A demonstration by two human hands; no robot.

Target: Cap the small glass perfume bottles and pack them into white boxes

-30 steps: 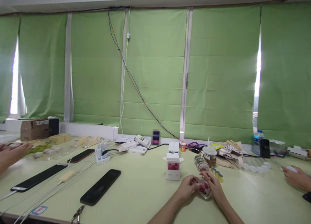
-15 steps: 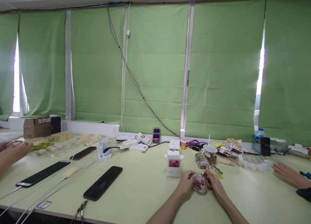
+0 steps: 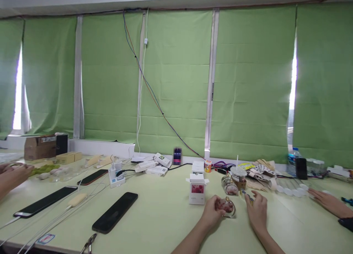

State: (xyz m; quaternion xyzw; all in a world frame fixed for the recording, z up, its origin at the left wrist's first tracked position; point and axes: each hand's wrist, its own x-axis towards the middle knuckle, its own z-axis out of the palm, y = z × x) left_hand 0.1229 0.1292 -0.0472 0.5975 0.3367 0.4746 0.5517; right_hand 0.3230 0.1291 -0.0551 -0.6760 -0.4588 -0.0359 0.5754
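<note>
Head camera: is looking forward from the wearer's head.
Table [image 3: 162, 217]: is spreading near, below.
Green blinds [image 3: 176, 81]: are hanging opposite, farther.

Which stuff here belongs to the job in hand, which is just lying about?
Likely the job:
clear container, in left hand
small yellow pieces, by right hand
similar clear containers
open white box

Likely just lying about:
nearest black phone
lidded cup
white power adapter

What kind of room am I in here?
Probably a shared workroom, perhaps in an office: there's one long table, another person's hand resting at its right side, and green blinds along the wall.
</note>
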